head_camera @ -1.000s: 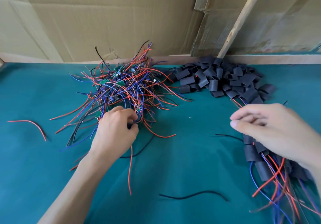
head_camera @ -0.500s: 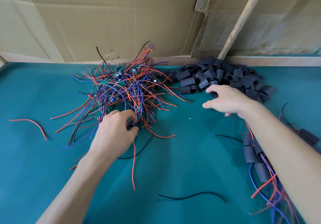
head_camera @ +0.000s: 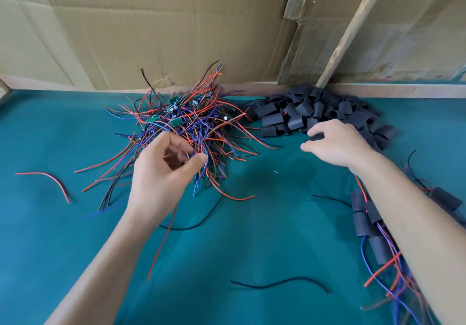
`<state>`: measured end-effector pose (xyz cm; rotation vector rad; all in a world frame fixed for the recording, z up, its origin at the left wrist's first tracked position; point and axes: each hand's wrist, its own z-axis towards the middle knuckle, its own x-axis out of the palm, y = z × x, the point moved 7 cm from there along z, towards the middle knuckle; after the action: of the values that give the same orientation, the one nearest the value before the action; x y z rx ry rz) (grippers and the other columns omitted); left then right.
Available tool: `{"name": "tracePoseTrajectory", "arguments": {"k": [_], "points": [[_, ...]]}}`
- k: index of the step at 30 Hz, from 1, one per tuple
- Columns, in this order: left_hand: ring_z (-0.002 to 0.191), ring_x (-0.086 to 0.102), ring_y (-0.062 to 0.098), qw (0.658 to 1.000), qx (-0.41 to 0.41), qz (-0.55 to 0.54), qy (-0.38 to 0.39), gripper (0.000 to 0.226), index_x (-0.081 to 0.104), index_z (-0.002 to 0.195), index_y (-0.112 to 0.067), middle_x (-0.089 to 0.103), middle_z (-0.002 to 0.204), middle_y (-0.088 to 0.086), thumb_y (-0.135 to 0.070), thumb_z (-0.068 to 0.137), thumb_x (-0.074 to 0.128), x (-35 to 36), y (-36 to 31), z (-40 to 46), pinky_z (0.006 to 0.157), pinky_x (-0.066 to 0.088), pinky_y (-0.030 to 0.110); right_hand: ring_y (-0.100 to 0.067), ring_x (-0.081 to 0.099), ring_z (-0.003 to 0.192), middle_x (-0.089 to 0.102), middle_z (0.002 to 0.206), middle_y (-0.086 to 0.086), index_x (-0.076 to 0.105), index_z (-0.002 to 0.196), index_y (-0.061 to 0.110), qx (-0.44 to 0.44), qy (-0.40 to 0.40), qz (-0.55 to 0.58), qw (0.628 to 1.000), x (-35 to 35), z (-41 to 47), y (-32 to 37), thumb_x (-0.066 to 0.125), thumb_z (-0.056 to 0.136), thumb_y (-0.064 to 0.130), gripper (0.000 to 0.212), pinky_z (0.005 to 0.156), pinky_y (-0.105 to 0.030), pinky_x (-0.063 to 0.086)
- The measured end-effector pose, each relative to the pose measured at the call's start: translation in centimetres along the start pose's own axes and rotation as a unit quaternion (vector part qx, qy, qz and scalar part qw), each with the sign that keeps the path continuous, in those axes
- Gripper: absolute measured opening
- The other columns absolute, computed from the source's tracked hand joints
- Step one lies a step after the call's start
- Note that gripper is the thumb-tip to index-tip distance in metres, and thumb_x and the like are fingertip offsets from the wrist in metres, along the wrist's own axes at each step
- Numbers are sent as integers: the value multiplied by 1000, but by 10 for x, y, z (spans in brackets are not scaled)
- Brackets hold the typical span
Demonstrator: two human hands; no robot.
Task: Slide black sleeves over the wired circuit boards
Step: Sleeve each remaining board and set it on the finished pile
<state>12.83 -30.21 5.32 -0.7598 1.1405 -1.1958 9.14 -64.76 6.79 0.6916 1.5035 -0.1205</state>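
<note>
A tangled heap of wired circuit boards (head_camera: pixel 186 120), small green boards with red, blue and black leads, lies at the back middle of the teal table. My left hand (head_camera: pixel 161 173) is raised at the heap's near edge and pinches a few wires between thumb and fingers. To the right lies a pile of short black sleeves (head_camera: pixel 315 110). My right hand (head_camera: pixel 335 143) rests on the pile's near edge, its fingertips curled on one black sleeve (head_camera: pixel 315 136). Sleeved boards (head_camera: pixel 365 221) lie beside my right forearm at the far right.
Loose wires lie on the teal cloth (head_camera: pixel 264 223): a red wire (head_camera: pixel 50 180) at the left, a black wire (head_camera: pixel 280 283) near the front. Cardboard sheets (head_camera: pixel 164 26) and a leaning wooden slat (head_camera: pixel 350 29) close off the back.
My right hand moved from the sleeved boards at the right to the sleeve pile and curled onto a sleeve. My left hand lifted slightly, pulling wires out of the heap.
</note>
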Motion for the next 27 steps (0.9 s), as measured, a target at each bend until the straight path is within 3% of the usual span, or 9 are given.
{"name": "tracePoseTrajectory", "arguments": {"k": [2,3,5,8,11,13,16,22,27], "points": [[57,59,15,994,-22,-109,15,20,62,87,-20,58,67,-3,-12,80,80,8,1,-3,57,50,24,-26,64,106,77,100,7,79,93,25,-20,-29,27,999,-12,-13,4,74,86,36,15,87,-41,53],[58,61,14,986,-42,-160,23,22,62,90,-15,58,69,-1,1,84,76,13,3,-5,57,50,21,-23,66,96,76,81,13,80,81,26,-31,-36,44,998,-18,-22,6,74,85,37,13,83,-39,54],[59,63,14,969,-86,-228,50,23,63,94,-8,60,73,0,14,88,64,27,7,-11,55,49,19,-17,71,80,73,68,13,79,72,28,-52,-29,90,994,-24,-42,14,72,80,45,21,75,-36,56],[58,57,10,968,-100,-208,98,21,70,99,-6,66,77,2,11,92,60,49,7,-22,52,44,16,-8,70,60,74,66,6,77,69,30,-95,28,186,978,-10,-78,39,65,67,57,30,55,-24,47],[55,53,9,970,-101,-184,124,23,74,102,-12,65,81,12,5,95,60,63,7,-33,48,39,17,-28,69,66,72,64,-3,73,70,22,-129,54,257,956,21,-100,63,64,59,61,41,59,-38,50],[56,55,9,973,-109,-162,125,23,76,102,-18,67,83,13,-1,97,61,66,11,-37,47,38,19,-32,65,65,67,60,-7,67,67,16,-140,49,306,941,41,-108,71,70,63,54,39,62,-42,52],[58,59,11,976,-115,-150,112,22,75,102,-21,66,78,0,-5,98,62,67,15,-38,47,41,21,-20,55,56,60,55,-4,59,64,13,-116,24,398,910,65,-116,71,76,69,36,29,58,-36,46],[44,53,13,980,-123,-130,89,15,73,103,-17,70,66,3,-10,100,60,65,20,-38,44,39,16,-17,55,52,59,58,0,63,72,25,-45,0,592,805,82,-119,53,77,68,16,17,50,-25,45],[55,63,19,976,-115,-148,111,20,76,96,-17,63,62,-7,-14,102,58,69,13,-42,45,47,26,-15,61,58,66,67,-1,76,93,27,-63,34,585,808,87,-124,57,77,72,21,22,55,-24,48]]}}
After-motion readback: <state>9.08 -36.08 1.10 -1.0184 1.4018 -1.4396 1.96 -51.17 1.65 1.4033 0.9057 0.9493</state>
